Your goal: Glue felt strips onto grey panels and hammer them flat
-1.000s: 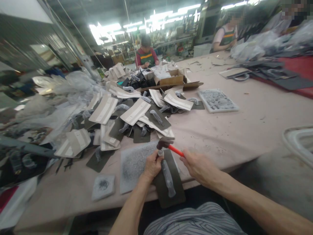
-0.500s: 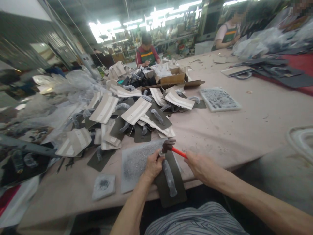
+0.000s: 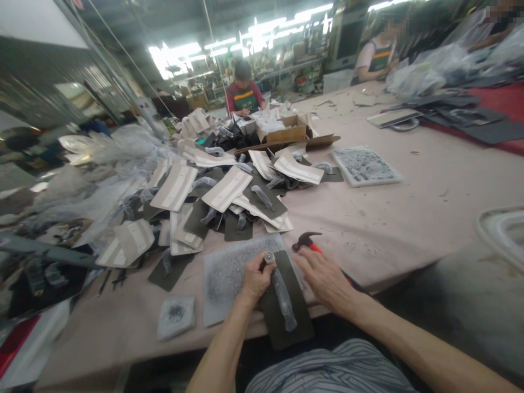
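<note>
While pinching the silver metal cylinder [image 3: 269, 258] in the left hand [image 3: 256, 278], hold it upright; impossible to judge the grip of the right hand [image 3: 324, 277].

I count one hammer [image 3: 306, 240], the worker's two hands [image 3: 256, 279] [image 3: 325, 281] and one metal tool [image 3: 269, 257] by the near edge of the bench [image 3: 368, 224], three scuffed slabs [image 3: 227, 278] [image 3: 176, 317] [image 3: 366, 166], uncountable heaped panels [image 3: 228, 188].

The head camera looks forward and down from close above the left hand [image 3: 254, 281] and right hand [image 3: 327, 279], across the table [image 3: 405, 218].
</note>
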{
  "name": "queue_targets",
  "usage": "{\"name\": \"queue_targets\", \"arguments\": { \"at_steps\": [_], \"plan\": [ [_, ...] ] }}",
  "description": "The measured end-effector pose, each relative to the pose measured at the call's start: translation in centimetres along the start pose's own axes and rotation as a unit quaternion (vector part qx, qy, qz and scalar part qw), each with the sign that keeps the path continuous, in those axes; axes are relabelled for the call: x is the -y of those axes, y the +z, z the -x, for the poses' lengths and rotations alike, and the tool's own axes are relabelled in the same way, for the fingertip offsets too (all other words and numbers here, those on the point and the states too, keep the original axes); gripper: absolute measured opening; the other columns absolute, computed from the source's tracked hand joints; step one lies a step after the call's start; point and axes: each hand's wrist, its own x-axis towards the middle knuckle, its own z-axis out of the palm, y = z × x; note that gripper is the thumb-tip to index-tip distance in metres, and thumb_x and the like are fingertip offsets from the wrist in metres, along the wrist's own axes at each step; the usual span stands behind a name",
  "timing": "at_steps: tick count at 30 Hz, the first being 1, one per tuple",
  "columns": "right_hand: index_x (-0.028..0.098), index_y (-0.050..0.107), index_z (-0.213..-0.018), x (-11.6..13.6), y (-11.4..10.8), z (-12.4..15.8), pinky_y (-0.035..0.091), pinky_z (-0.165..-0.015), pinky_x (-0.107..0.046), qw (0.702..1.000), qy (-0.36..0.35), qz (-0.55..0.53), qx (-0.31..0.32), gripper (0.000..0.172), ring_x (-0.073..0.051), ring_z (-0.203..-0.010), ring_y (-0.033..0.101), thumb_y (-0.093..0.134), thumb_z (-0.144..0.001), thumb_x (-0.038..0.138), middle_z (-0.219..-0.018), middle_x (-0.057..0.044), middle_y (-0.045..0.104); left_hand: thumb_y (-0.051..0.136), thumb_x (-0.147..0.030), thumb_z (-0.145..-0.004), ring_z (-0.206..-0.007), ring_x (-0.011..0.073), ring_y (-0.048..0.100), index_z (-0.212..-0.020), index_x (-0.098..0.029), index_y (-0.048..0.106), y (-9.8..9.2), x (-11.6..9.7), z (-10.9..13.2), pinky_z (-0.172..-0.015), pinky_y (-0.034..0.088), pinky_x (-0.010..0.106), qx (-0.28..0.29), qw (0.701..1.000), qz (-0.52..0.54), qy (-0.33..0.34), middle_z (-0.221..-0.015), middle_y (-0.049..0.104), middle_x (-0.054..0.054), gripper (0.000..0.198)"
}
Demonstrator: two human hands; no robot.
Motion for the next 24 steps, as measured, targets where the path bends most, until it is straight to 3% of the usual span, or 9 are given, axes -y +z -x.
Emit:
{"name": "queue_targets", "arguments": {
  "at_steps": [1,3,5,7,10,13,17,21,24],
  "plan": [
    [0.017,0.047,-0.141,1.2,0.0,0.0,0.039,-0.099,-0.044,0.996,-0.086,-0.012,0.001,0.056,-0.03,-0.122,0.048,0.05,-0.086,0.009,-0.144,-0.015,0.048,0.065,-0.026,-0.082,-0.076,0.0184,0.066,-0.09,-0.019,0.071,0.1,0.0,0.0,-0.073,0.05,0.028,-0.005,1.0,0.007,-0.007,-0.081,0.072,0.001,0.012],
    [0.02,0.057,-0.127,3.5,0.1,-0.1,0.04,-0.096,-0.041,0.974,-0.221,-0.032,0.029,0.04,-0.027,-0.114,0.051,0.056,-0.087,0.017,-0.136,-0.011,0.053,0.068,-0.027,-0.079,-0.073,0.0176,0.065,-0.088,-0.018,0.071,0.4,0.0,0.0,-0.07,0.051,0.027,-0.021,0.999,0.025,-0.025,-0.079,0.072,0.001,0.013],
    [0.019,0.063,-0.11,5.3,0.5,-0.2,0.039,-0.097,-0.042,0.96,-0.278,-0.017,0.036,0.022,-0.026,-0.109,0.051,0.058,-0.089,0.023,-0.126,-0.01,0.058,0.071,-0.029,-0.076,-0.071,0.0171,0.066,-0.087,-0.017,0.071,0.6,0.0,-0.2,-0.068,0.051,0.026,-0.045,0.995,0.059,-0.06,-0.078,0.073,0.001,0.016],
    [0.018,0.064,-0.1,6.4,1.0,-0.5,0.039,-0.097,-0.043,0.96,-0.278,0.022,0.022,0.014,-0.026,-0.106,0.052,0.059,-0.089,0.025,-0.114,-0.011,0.061,0.074,-0.034,-0.074,-0.071,0.0175,0.068,-0.086,-0.016,0.07,0.6,-0.1,-0.7,-0.068,0.053,0.026,-0.09,0.982,0.12,-0.113,-0.077,0.073,0.003,0.022],
    [0.015,0.062,-0.094,7.1,0.8,-1.3,0.041,-0.089,-0.043,0.977,-0.197,0.076,0.001,0.01,-0.028,-0.094,0.054,0.056,-0.088,0.02,-0.097,-0.013,0.063,0.076,-0.04,-0.073,-0.072,0.0184,0.071,-0.085,-0.014,0.068,-0.5,-1.3,-1.6,-0.069,0.056,0.028,-0.208,0.936,0.23,-0.165,-0.078,0.074,0.004,0.029],
    [0.015,0.059,-0.094,6.9,-0.6,-2.3,0.043,-0.08,-0.04,0.997,-0.043,0.055,0.015,0.014,-0.027,-0.085,0.058,0.047,-0.089,0.011,-0.089,-0.012,0.063,0.079,-0.041,-0.073,-0.076,0.0186,0.073,-0.09,-0.014,0.068,-2.6,-3.5,-2.3,-0.073,0.058,0.029,-0.281,0.914,0.269,-0.118,-0.083,0.075,0.005,0.033],
    [0.013,0.054,-0.117,6.2,-1.6,-2.6,0.043,-0.067,-0.033,0.993,0.092,-0.03,0.068,0.023,-0.024,-0.079,0.066,0.043,-0.098,0.019,-0.091,-0.011,0.068,0.079,-0.04,-0.076,-0.079,0.0192,0.072,-0.092,-0.014,0.07,-3.8,-5.7,-1.7,-0.076,0.058,0.03,-0.235,0.946,0.211,-0.065,-0.085,0.076,0.006,0.032],
    [0.013,0.048,-0.134,6.5,0.3,-1.7,0.049,-0.077,-0.03,0.971,0.171,-0.14,0.086,0.035,-0.024,-0.097,0.071,0.044,-0.102,0.025,-0.109,-0.013,0.071,0.075,-0.04,-0.079,-0.08,0.0191,0.071,-0.091,-0.016,0.071,-1.5,-4.7,-0.6,-0.076,0.056,0.028,-0.146,0.973,0.159,-0.082,-0.086,0.076,0.006,0.027],
    [0.01,0.044,-0.142,7.3,1.9,-1.1,0.052,-0.086,-0.034,0.968,0.185,-0.154,0.077,0.042,-0.026,-0.108,0.068,0.04,-0.103,0.024,-0.125,-0.018,0.066,0.072,-0.041,-0.08,-0.08,0.0192,0.071,-0.091,-0.017,0.07,0.7,-3.0,-0.1,-0.076,0.055,0.028,-0.1,0.977,0.161,-0.103,-0.087,0.076,0.005,0.027]
  ]
}}
